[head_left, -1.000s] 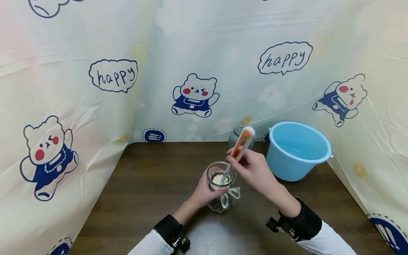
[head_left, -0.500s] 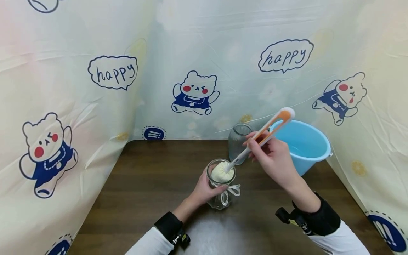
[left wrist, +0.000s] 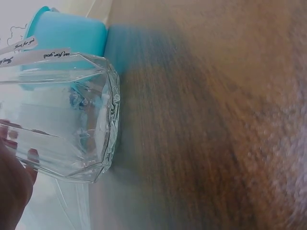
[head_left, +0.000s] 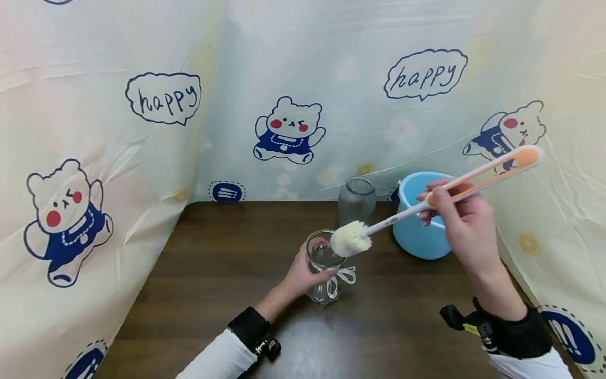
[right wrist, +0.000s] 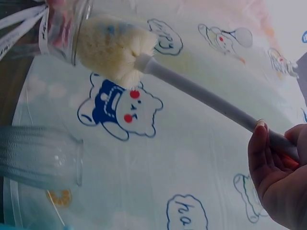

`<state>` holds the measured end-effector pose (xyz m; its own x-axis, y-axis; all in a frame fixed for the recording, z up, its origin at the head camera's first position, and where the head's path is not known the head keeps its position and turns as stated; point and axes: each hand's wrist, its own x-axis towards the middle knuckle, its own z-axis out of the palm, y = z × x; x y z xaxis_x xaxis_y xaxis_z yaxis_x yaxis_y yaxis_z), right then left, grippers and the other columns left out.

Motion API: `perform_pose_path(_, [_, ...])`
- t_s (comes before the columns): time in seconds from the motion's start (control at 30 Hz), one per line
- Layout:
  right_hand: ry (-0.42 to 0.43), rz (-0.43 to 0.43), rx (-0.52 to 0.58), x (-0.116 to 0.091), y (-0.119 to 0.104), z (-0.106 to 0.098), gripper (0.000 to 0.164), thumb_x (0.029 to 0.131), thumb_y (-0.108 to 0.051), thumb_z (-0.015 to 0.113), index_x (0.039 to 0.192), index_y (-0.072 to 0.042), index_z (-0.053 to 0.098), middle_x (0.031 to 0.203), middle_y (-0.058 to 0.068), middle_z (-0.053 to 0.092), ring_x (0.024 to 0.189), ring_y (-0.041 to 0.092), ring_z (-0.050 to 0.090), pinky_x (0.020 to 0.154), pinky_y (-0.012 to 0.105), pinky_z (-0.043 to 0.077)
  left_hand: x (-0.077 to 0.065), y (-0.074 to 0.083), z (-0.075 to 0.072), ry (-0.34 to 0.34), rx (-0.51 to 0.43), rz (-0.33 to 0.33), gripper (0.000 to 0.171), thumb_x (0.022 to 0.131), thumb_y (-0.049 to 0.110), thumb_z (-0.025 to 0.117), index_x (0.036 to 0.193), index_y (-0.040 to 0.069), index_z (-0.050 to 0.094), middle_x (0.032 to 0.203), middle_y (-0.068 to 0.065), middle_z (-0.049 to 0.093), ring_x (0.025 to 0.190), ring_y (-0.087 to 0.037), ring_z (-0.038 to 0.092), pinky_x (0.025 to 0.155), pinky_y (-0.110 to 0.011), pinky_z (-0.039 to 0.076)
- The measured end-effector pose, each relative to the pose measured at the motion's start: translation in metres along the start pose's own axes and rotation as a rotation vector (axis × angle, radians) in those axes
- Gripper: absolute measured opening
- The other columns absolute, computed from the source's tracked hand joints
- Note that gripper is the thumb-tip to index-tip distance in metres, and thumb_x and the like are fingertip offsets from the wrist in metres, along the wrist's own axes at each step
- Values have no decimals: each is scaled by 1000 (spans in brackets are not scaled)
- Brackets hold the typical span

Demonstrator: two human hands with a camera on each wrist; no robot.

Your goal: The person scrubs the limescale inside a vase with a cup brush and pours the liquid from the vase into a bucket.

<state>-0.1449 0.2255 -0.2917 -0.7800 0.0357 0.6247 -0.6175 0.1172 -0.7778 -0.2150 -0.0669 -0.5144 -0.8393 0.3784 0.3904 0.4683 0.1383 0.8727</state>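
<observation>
My left hand (head_left: 303,273) grips a clear glass jar (head_left: 325,288) round its neck, thumb in front, and the jar stands on the table. A white ribbon bow (head_left: 342,279) is tied at the jar's neck. My right hand (head_left: 466,226) holds a bottle brush by its white and orange handle (head_left: 497,167), tilted up to the right. Its cream bristle head (head_left: 351,239) is out of the jar, at the right of the rim. In the right wrist view the bristle head (right wrist: 112,50) sits beside the jar's mouth; whether they touch I cannot tell.
A second, ribbed glass jar (head_left: 356,202) stands behind, near the table's back edge. Right of it is a light blue bucket (head_left: 421,239), partly behind my right hand. A printed curtain (head_left: 227,131) hangs round the brown wooden table (head_left: 227,273).
The brush has come up out of the jar, and my right hand has moved right with it, tilting the handle lower. My left hand keeps its hold on the jar.
</observation>
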Motion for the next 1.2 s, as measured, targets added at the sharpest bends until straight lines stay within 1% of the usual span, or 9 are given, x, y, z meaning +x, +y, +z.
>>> perform_pose_path(0.1, [49, 30, 7, 1, -4, -14, 20, 103, 2, 57, 118, 15, 63, 97, 9, 75, 67, 15, 66, 65, 18, 57, 1, 1, 0, 5, 9, 20, 65, 80, 28, 85, 135, 10, 55, 129, -11, 62, 122, -30, 58, 105, -47, 46])
perform_pose_path(0.17, [46, 47, -17, 0, -5, -22, 20, 102, 3, 58, 118, 13, 64, 96, 9, 75, 66, 16, 65, 64, 18, 57, 2, 7, -2, 10, -3, 23, 64, 80, 23, 86, 134, 7, 55, 129, -14, 62, 122, -34, 58, 105, -51, 45])
perform_pose_path(0.33, [-60, 73, -351, -3, 4, -37, 16, 98, 3, 67, 114, 2, 70, 82, 2, 70, 60, 12, 61, 58, 18, 53, 4, 6, -6, 26, -12, 43, 64, 79, 19, 86, 133, 6, 55, 128, -17, 62, 120, -37, 59, 103, -55, 46])
perform_pose_path(0.4, [-97, 87, -485, -5, 12, -41, 18, 95, 2, 73, 112, -2, 71, 75, 0, 66, 58, 11, 59, 55, 19, 51, 4, 0, -6, 29, -4, 44, 64, 79, 22, 86, 133, 8, 55, 128, -15, 62, 120, -33, 60, 103, -52, 47])
perform_pose_path(0.53, [-163, 131, -597, -12, 36, -49, 18, 92, -6, 79, 107, -7, 71, 73, 2, 65, 58, 11, 59, 52, 21, 51, 3, 1, -5, 17, 6, 24, 65, 79, 24, 86, 134, 9, 54, 129, -16, 62, 121, -33, 59, 104, -50, 46])
perform_pose_path(0.77, [-359, 171, -810, -27, 91, -48, 24, 90, -24, 84, 90, -10, 64, 71, 0, 62, 59, 12, 56, 51, 26, 49, 2, -1, -2, 22, 1, 27, 64, 79, 25, 85, 133, 9, 55, 128, -13, 62, 119, -32, 60, 103, -49, 47])
perform_pose_path(0.9, [-423, 277, -867, -39, 116, -47, 31, 91, -31, 82, 87, -8, 61, 68, 0, 55, 58, 15, 51, 51, 28, 44, 1, 0, 0, 17, 0, 22, 64, 79, 25, 85, 134, 10, 55, 128, -12, 62, 120, -30, 59, 104, -48, 46])
perform_pose_path(1.03, [-467, 394, -897, -48, 132, -48, 37, 93, -38, 79, 84, -8, 60, 64, 1, 54, 56, 16, 52, 50, 29, 44, 1, 2, 1, 9, 3, 18, 64, 80, 23, 85, 134, 10, 55, 129, -12, 61, 122, -30, 58, 106, -47, 45])
perform_pose_path(1.2, [-601, 509, -917, -54, 147, -46, 34, 93, -31, 79, 82, -8, 56, 64, 2, 55, 52, 15, 55, 49, 31, 46, 1, 2, 2, 12, 3, 12, 64, 79, 22, 85, 134, 9, 55, 129, -14, 61, 123, -32, 57, 106, -48, 44])
